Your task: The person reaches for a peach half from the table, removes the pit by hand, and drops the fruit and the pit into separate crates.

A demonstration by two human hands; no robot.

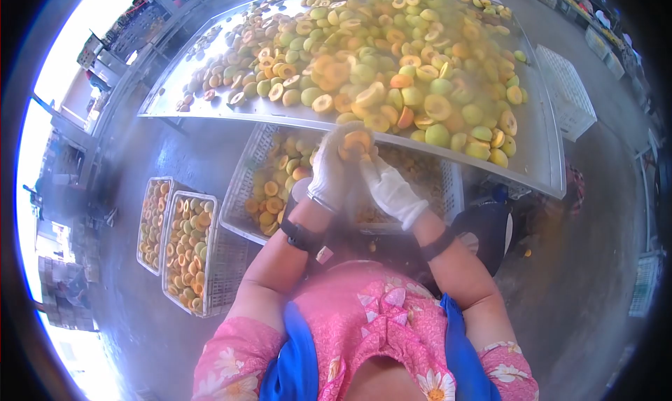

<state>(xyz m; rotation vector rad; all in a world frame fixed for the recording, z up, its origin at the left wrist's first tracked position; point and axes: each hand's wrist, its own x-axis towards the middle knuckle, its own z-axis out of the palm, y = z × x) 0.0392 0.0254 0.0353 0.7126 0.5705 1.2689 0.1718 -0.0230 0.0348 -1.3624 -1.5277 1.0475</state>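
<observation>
Both hands wear white gloves and meet in front of the metal table's near edge. My left hand [332,170] has its fingers wrapped round a halved orange fruit [355,144], cut face up. My right hand [393,189] reaches the fruit's lower right side with its fingers drawn together; whether it grips a tool or the fruit is hidden by blur. Beyond them, cut green and orange fruit [437,107] is heaped on the metal table [266,111]. Below the hands sits a white crate [238,222] with halved fruit at its left and small brownish pieces at its right.
Two white crates of halved fruit, one at the far left [142,254] and one beside it [213,289], stand on the floor. Another white crate [565,93] is past the table's right side. A dark rounded object [490,226] lies near my right forearm.
</observation>
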